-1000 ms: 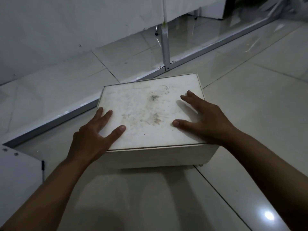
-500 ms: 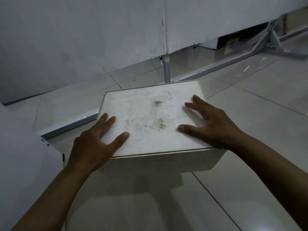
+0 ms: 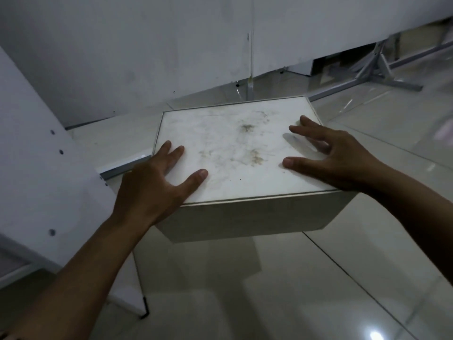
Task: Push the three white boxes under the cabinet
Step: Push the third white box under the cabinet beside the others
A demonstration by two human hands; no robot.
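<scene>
White box [image 3: 232, 153] sat just short of the cabinet [image 3: 122, 57] gap ahead; I had left hand [image 3: 157, 185] and right hand [image 3: 335, 158] flat, fingers splayed, on its lid.

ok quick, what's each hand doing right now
Left hand: open, fingers spread, flat on the white box lid, gripping nothing.
Right hand: open, fingers spread on the lid near its right edge.

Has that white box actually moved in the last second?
Yes. The white box has slid forward: its far edge now overlaps the metal floor rail under the cabinet, which lay clear ahead of it earlier.
</scene>
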